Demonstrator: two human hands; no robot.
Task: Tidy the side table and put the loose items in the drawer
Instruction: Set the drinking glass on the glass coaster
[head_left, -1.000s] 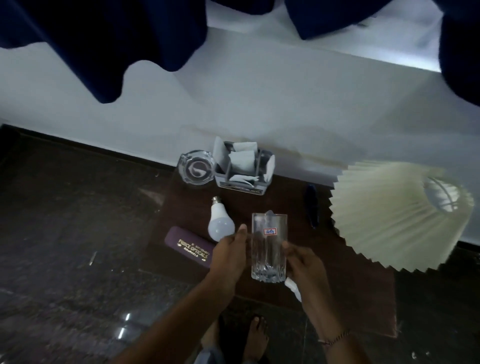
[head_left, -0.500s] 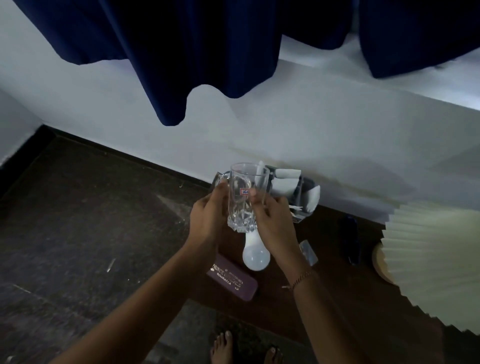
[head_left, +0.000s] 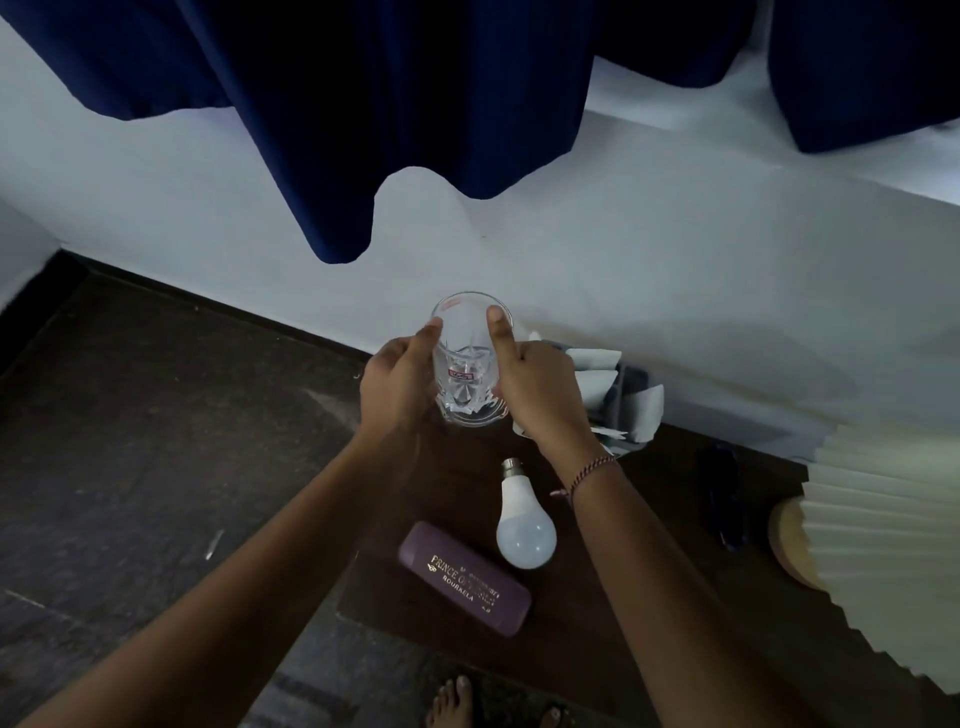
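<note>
A clear cut-glass tumbler (head_left: 467, 364) with a small red sticker stands upright at the back left of the dark wooden side table (head_left: 623, 613). My left hand (head_left: 397, 387) grips its left side and my right hand (head_left: 532, 384) grips its right side, thumb up along the wall of the glass. Whether its base touches the table I cannot tell. A white light bulb (head_left: 524, 525) lies on the table nearer to me. Beside it lies a purple spectacle case (head_left: 465, 577) with gold lettering. The glass ashtray is hidden behind my hands.
A grey holder with white paper sachets (head_left: 618, 395) stands against the wall right of the glass. A dark pen-like object (head_left: 724, 499) lies further right. A pleated cream lampshade (head_left: 883, 551) fills the right edge. Dark blue curtains (head_left: 415, 104) hang above. My bare feet (head_left: 452, 701) stand below.
Both hands have carried the glass from the table's front edge to the back left corner beside the sachet holder. The camera view shifted, so the bulb and case now sit lower in view.
</note>
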